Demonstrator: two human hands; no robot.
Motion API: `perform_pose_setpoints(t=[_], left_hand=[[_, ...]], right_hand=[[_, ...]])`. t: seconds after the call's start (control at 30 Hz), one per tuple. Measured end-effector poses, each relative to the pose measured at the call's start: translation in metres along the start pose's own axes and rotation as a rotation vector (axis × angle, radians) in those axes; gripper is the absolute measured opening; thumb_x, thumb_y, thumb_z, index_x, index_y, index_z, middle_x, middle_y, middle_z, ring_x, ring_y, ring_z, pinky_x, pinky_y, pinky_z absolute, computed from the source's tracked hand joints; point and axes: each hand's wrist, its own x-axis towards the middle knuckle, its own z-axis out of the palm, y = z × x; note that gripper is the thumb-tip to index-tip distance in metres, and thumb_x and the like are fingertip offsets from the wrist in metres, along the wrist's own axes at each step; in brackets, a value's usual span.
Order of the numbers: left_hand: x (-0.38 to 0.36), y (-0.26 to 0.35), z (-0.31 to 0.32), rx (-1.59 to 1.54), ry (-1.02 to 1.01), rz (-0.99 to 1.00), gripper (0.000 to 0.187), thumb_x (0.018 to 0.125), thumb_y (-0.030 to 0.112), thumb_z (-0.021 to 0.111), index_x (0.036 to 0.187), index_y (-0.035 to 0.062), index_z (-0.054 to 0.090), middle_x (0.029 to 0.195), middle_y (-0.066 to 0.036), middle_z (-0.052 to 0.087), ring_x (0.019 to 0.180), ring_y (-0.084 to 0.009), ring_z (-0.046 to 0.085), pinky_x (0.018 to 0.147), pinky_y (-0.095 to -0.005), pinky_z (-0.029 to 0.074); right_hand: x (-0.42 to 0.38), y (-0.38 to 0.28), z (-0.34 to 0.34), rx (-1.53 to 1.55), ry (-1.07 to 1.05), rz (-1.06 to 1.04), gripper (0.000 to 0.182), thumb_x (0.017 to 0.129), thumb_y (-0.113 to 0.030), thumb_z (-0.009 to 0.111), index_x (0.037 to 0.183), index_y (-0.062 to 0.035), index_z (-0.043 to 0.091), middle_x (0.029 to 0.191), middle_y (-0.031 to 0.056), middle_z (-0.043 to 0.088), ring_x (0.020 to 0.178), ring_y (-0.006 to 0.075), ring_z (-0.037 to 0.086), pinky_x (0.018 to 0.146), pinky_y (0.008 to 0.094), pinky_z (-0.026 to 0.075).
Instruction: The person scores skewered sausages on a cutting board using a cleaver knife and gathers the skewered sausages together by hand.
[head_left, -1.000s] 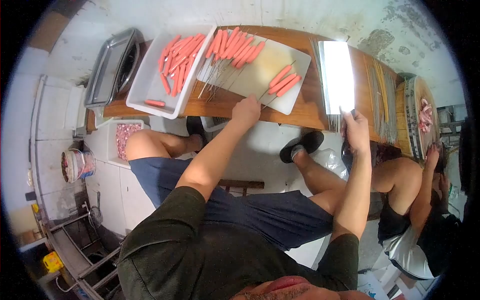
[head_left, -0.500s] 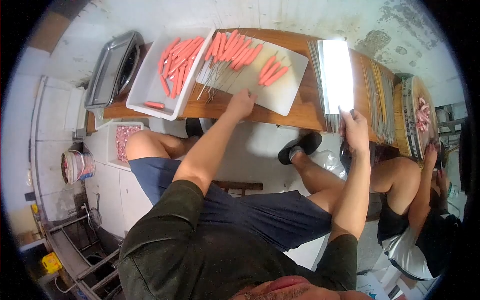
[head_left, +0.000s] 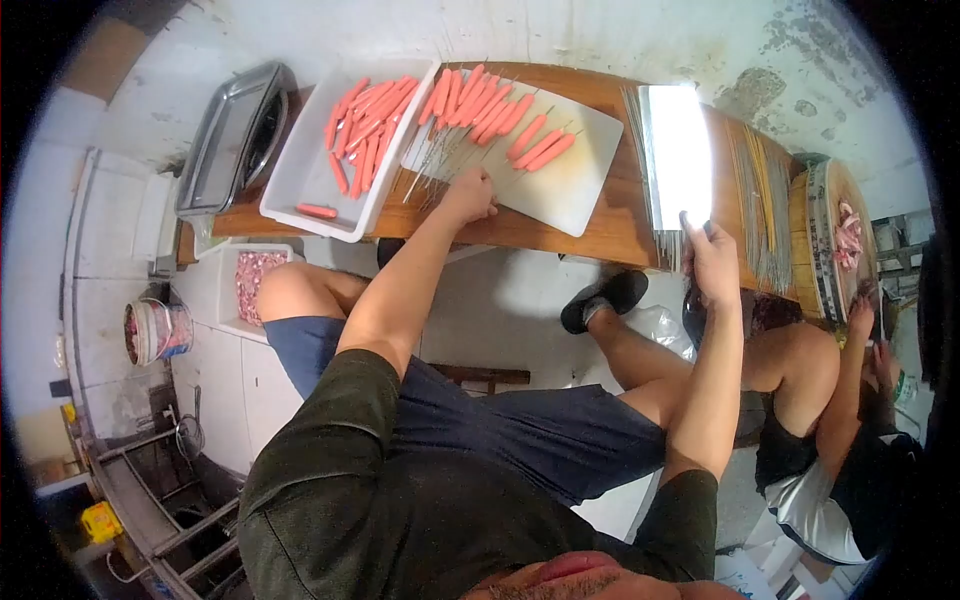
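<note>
My left hand is closed at the near edge of the white cutting board, beside the thin metal skewers; what its fingers hold, if anything, is hidden. On the board, a row of skewered pink sausages lies along the far side, and a few more lie to their right. My right hand grips the handle of a cleaver, whose broad shiny blade rests over skewers on the wooden table.
A white bin of loose sausages and metal trays stand left. More skewers lie right of the blade. Farther right, a co-worker's hand is beside a round chopping block with meat. A meat tub sits below.
My left hand has moved a little left along the board's near edge and its fingers look more curled. My right hand still holds the cleaver. The whole view has shifted slightly.
</note>
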Motion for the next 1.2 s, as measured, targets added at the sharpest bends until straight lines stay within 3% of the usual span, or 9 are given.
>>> perform_pose_setpoints(t=[0.1,0.4,0.6,0.8,0.9,1.0,1.1,1.13,1.2], left_hand=[[-0.002,-0.001,-0.004,-0.075,-0.050,-0.074,0.023,0.097,0.015,0.044,0.094,-0.0047,0.056,0.076,-0.011,0.063,0.061,-0.0203,0.064,0.054,-0.0315,0.051],[0.001,0.005,-0.004,0.232,-0.004,-0.020,0.026,0.090,0.018,0.055,0.098,-0.0032,0.066,0.087,-0.021,0.068,0.071,-0.0286,0.069,0.068,-0.0389,0.055],[0.018,-0.014,-0.012,0.564,0.250,0.219,0.029,0.092,0.025,0.052,0.096,0.0012,0.068,0.097,-0.025,0.067,0.099,-0.0412,0.062,0.087,-0.0496,0.048],[0.000,-0.004,-0.014,0.499,0.438,0.480,0.030,0.093,0.026,0.050,0.090,0.0011,0.066,0.093,-0.025,0.066,0.093,-0.0413,0.063,0.083,-0.0505,0.048],[-0.027,0.003,-0.002,0.290,0.290,0.432,0.032,0.093,0.029,0.052,0.089,0.0005,0.066,0.089,-0.022,0.067,0.088,-0.0382,0.064,0.078,-0.0478,0.049],[-0.070,0.004,0.024,0.064,-0.067,0.101,0.028,0.091,0.025,0.055,0.095,-0.0005,0.066,0.087,-0.018,0.068,0.082,-0.0293,0.065,0.075,-0.0401,0.050],[-0.068,-0.032,0.054,0.115,-0.071,0.158,0.028,0.092,0.024,0.056,0.097,-0.0013,0.067,0.077,-0.014,0.064,0.071,-0.0235,0.062,0.070,-0.0379,0.049],[-0.064,-0.036,0.058,0.045,-0.119,0.125,0.022,0.096,0.021,0.055,0.106,0.0028,0.062,0.070,-0.001,0.055,0.060,-0.0104,0.051,0.055,-0.0275,0.043],[-0.072,-0.021,0.057,-0.134,-0.190,-0.039,0.022,0.097,0.020,0.054,0.111,0.0041,0.060,0.069,0.000,0.054,0.058,-0.0109,0.051,0.053,-0.0274,0.043]], right_hand=[[-0.002,-0.003,0.002,0.004,-0.007,-0.022,0.039,0.092,-0.038,0.067,0.070,-0.0085,0.053,0.055,-0.0016,0.048,0.045,0.0078,0.045,0.044,0.0240,0.033],[-0.003,-0.006,0.003,-0.004,-0.022,-0.028,0.040,0.092,-0.038,0.067,0.072,-0.0052,0.055,0.058,0.0004,0.050,0.047,0.0092,0.046,0.045,0.0253,0.035],[0.000,-0.002,0.001,-0.008,-0.014,-0.041,0.042,0.092,-0.038,0.067,0.071,-0.0038,0.055,0.059,0.0021,0.052,0.047,0.0106,0.048,0.045,0.0270,0.037],[0.000,-0.002,0.000,0.007,0.007,-0.017,0.039,0.092,-0.038,0.067,0.071,-0.0070,0.055,0.057,-0.0009,0.049,0.046,0.0086,0.045,0.044,0.0254,0.035],[0.002,0.001,-0.002,0.013,0.007,-0.025,0.037,0.092,-0.037,0.067,0.071,-0.0089,0.054,0.057,-0.0022,0.048,0.045,0.0076,0.044,0.044,0.0244,0.034],[0.002,-0.002,-0.002,-0.010,0.011,-0.026,0.037,0.092,-0.037,0.067,0.071,-0.0090,0.054,0.057,-0.0020,0.049,0.045,0.0079,0.045,0.045,0.0244,0.034],[0.003,0.003,-0.002,-0.008,0.009,-0.017,0.037,0.091,-0.037,0.067,0.071,-0.0087,0.054,0.057,-0.0015,0.049,0.046,0.0082,0.046,0.046,0.0245,0.035],[0.003,0.006,-0.002,-0.002,0.001,-0.020,0.037,0.091,-0.037,0.067,0.071,-0.0086,0.054,0.056,-0.0014,0.050,0.046,0.0083,0.046,0.046,0.0245,0.035],[0.003,0.010,-0.003,0.015,-0.013,-0.004,0.038,0.091,-0.038,0.067,0.071,-0.0085,0.054,0.056,-0.0011,0.050,0.047,0.0084,0.047,0.046,0.0245,0.035]])
